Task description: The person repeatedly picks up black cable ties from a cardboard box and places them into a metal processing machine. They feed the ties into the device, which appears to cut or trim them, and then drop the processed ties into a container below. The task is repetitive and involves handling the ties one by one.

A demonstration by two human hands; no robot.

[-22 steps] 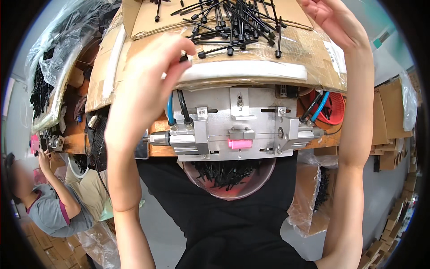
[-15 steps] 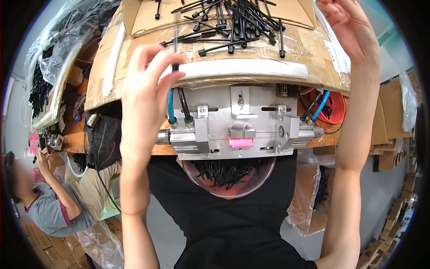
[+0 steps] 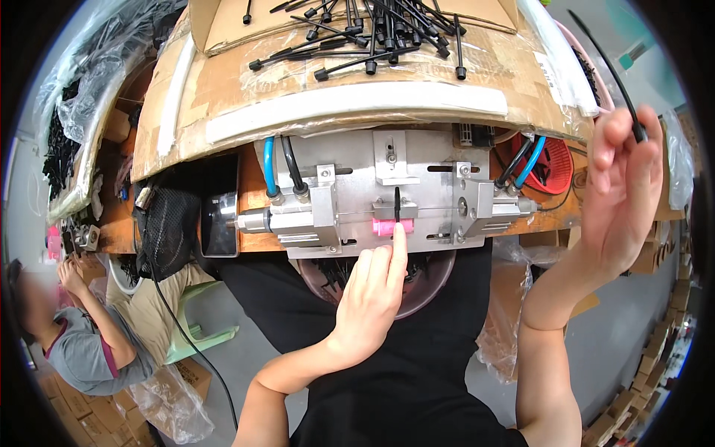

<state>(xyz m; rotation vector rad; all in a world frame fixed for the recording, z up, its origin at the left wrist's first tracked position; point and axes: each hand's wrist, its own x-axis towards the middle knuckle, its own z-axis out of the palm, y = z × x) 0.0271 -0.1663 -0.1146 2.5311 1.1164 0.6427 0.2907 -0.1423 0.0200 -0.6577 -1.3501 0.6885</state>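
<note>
Left hand: your left hand (image 3: pixel 370 294) has its index finger stretched out, the other fingers loosely curled and gripping nothing; the fingertip presses at the pink block (image 3: pixel 387 226) on the metal fixture (image 3: pixel 387 190).
Seated tie: one black cable tie (image 3: pixel 397 203) stands upright in the slot at 12 o'clock of that fingertip, just touching it.
Pinch risk: your fingertip sits right at the slot between the two side cylinders; if the fixture closes while it rests there, I judge it could get nipped.
Tilt risk: a sideways push from that finger could lean the tie, so it may jam or seat crooked.
Right hand: your right hand (image 3: pixel 622 201), out at 3 o'clock of the fixture, is closed in a pinch on a second black tie (image 3: pixel 605 71) that points up and left.
Drop risk: the grip is only at the tie's end, so a quick swing could flick it loose.
Supply: the loose tie pile (image 3: pixel 380 33) lies on the cardboard (image 3: pixel 223 82) at 12 o'clock; a sleeve brushing it could scatter pieces.
Catch bowl: the bowl (image 3: pixel 424 279) under the fixture holds more ties.
</note>
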